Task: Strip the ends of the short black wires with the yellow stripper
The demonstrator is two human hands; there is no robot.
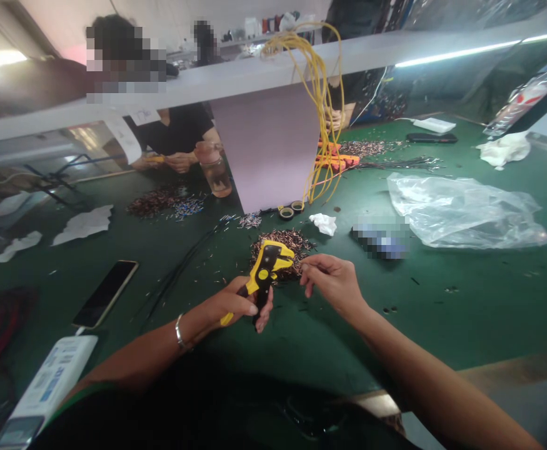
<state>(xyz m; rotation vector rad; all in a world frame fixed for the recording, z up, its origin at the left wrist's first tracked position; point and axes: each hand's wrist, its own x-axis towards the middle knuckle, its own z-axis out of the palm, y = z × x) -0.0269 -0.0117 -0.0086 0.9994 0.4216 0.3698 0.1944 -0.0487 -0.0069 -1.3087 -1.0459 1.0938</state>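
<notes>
My left hand (249, 303) is wrapped round the handles of a yellow and black wire stripper (264, 267), its jaws pointing up and to the right. Just right of those jaws, my right hand (332, 281) pinches with thumb and forefinger; whatever sits between the fingertips is too small to make out. Behind the tool lies a pile of short cut wire pieces (287, 240) with copper-coloured and dark bits, partly hidden by the stripper and my hands.
A phone (107, 294) is plugged into a white power bank (50, 381) at left. Yellow wires (320, 94) hang from the shelf (184, 87). A clear plastic bag (465, 212), scissors (291, 210) and crumpled tissue (324, 224) lie beyond my hands. Co-workers sit across the green table (423, 325).
</notes>
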